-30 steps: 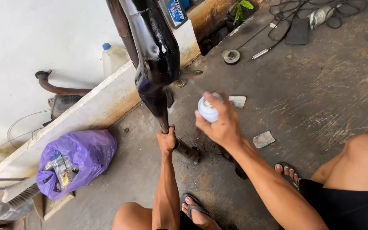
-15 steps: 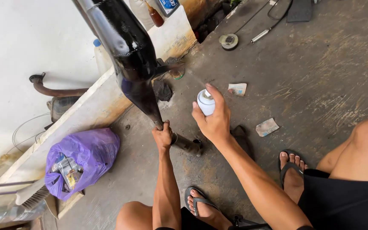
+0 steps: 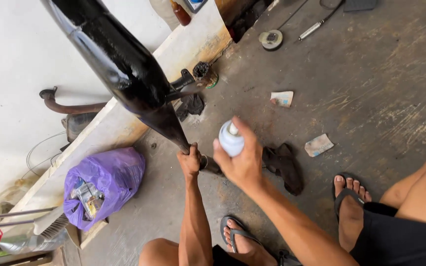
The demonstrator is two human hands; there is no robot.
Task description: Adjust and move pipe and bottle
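Glossy black exhaust pipe (image 3: 124,74) stands tilted, fat end up toward top left, narrow neck down near the concrete floor (image 3: 371,74). Left hand (image 3: 189,161) is wrapped tight around the neck just below the taper, holding it up. Right hand (image 3: 242,160) is closed around a white spray can (image 3: 231,140), forefinger lying over the nozzle cap; the can sits just right of the pipe's neck, not touching it.

Dark rag (image 3: 284,165) on the floor just right of the right hand. Two paper scraps further right, one (image 3: 318,145) near the sandalled foot (image 3: 348,207), the other (image 3: 282,98) higher up. Second dark rag (image 3: 191,104) behind the pipe by the white ledge (image 3: 124,128).

Purple plastic bag (image 3: 105,184) with odds and ends sits at the ledge's foot, lower left. Rusty bent pipe (image 3: 67,106) lies beyond the ledge. Round disc (image 3: 271,39) and a slim metal tool (image 3: 313,29) lie well apart at the top.
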